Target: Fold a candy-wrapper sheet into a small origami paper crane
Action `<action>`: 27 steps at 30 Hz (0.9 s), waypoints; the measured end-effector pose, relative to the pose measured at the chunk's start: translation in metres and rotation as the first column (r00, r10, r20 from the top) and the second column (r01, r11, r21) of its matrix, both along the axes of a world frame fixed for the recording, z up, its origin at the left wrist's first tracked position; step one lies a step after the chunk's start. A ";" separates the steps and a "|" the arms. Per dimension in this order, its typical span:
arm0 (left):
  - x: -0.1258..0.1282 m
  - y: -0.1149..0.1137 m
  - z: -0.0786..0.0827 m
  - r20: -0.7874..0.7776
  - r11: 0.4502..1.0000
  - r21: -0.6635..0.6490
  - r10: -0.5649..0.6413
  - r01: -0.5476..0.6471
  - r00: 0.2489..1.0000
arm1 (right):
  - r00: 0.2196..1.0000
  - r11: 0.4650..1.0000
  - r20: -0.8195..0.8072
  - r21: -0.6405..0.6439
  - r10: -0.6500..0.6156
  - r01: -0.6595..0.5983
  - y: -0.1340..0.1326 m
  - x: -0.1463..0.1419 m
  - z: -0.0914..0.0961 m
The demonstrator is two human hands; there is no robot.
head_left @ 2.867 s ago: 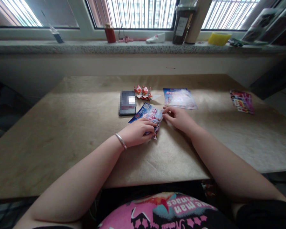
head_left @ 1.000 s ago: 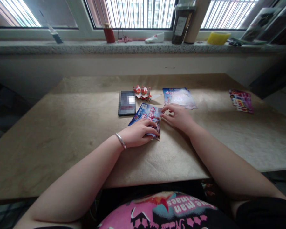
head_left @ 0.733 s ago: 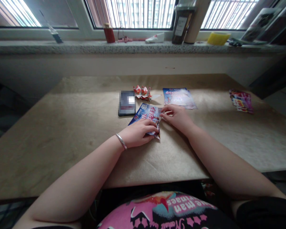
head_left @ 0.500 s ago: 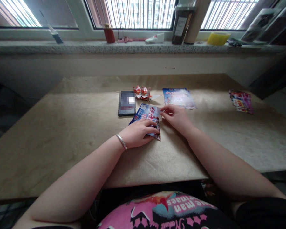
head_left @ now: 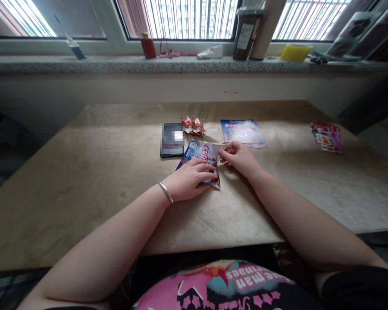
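A printed blue flyer (head_left: pixel 198 150) with red-and-white lettering and a small code square lies on the table in front of me. My left hand (head_left: pixel 194 177), a silver bangle at its wrist, rests flat across the flyer's lower part with fingers spread. Thumb and forefinger of my right hand (head_left: pixel 236 156) pinch the flyer's right edge, which is slightly raised. Just beyond the right hand lie several similar blue flyers (head_left: pixel 237 129), overlapping. A dark flat object (head_left: pixel 172 146), partly blurred out, touches or nearly touches the flyer's upper left.
Small red-and-white wrapped packets (head_left: pixel 194 125) sit behind the flyer. Pink printed leaflets (head_left: pixel 327 137) lie at the table's right side. Along the granite windowsill (head_left: pixel 116 65) stand a red container (head_left: pixel 148 46), a dark lidded jar (head_left: pixel 245 34) and a yellow item (head_left: pixel 295 52).
The flyer under my hands has shifted slightly right, and its right edge is lifted a little in my right fingers. My left hand has moved marginally with it.
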State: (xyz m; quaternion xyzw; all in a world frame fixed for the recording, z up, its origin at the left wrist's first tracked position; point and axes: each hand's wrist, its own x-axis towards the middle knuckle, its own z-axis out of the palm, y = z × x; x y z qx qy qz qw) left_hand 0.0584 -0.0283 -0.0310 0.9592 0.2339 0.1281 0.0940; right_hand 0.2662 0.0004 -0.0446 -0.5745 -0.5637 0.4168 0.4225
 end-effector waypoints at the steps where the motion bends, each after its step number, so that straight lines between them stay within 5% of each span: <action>1: 0.000 0.000 0.000 -0.003 1.000 0.002 0.007 -0.007 1.000 | 1.000 1.000 0.003 -0.005 0.002 -0.002 0.000 0.000 0.000; 27: 0.000 0.000 0.001 -0.015 0.979 -0.135 0.152 -0.153 0.988 | 0.986 0.977 0.041 0.134 0.161 -0.165 -0.009 -0.004 0.003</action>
